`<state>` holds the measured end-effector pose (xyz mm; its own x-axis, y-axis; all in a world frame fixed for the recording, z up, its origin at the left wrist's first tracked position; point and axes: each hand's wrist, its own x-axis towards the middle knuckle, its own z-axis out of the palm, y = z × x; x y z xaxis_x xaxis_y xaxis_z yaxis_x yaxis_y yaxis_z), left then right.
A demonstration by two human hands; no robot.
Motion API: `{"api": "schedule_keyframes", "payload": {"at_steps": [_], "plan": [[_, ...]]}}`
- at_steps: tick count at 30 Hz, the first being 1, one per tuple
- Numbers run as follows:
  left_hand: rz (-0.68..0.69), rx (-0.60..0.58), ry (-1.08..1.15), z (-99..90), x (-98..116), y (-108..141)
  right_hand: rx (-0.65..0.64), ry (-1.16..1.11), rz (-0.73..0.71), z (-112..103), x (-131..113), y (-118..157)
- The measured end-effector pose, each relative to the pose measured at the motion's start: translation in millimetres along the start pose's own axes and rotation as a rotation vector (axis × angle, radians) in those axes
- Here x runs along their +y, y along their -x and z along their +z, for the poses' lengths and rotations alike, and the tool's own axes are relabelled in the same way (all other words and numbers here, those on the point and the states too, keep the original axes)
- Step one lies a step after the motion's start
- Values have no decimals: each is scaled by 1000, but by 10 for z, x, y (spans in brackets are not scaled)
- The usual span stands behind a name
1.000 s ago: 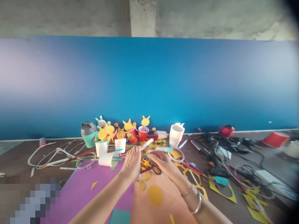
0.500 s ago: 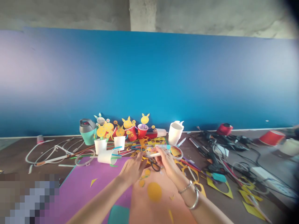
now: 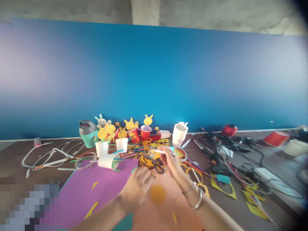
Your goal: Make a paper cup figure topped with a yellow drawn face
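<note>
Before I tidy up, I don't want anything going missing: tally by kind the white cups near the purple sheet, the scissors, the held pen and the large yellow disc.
White cups: 3
Pair of scissors: 1
White pen in the right hand: 1
Large yellow disc: 1
Total: 6

Brown table [image 3: 14, 154] | left: teal grey-topped container [image 3: 88, 138], two short white cups [image 3: 102, 149] | middle: purple sheet [image 3: 72, 191], orange sheet [image 3: 154, 216], tall white cup [image 3: 179, 134] | right: tangled black cables [image 3: 242, 146], white power strip [image 3: 267, 175], yellow paper scraps [image 3: 256, 210], red cup [image 3: 275, 139]
</note>
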<state>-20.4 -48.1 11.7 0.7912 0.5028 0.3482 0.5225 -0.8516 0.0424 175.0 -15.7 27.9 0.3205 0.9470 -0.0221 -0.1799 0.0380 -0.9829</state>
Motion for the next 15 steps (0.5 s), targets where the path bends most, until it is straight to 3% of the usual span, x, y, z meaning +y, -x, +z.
{"api": "schedule_keyframes", "payload": {"at_steps": [2, 5, 11, 15], "plan": [[166, -75, 42, 71, 252, 111, 19, -48, 35, 25, -41, 13], [175, -113, -29, 244, 487, 233, -3, -148, 48, 44, -152, 22], [42, 66, -85, 365, 419, 275, -269, -444, 185, -10, -446, 39], [25, 37, 4, 319, 378, 274, -429, -340, 376, -27, -272, 222]]}}
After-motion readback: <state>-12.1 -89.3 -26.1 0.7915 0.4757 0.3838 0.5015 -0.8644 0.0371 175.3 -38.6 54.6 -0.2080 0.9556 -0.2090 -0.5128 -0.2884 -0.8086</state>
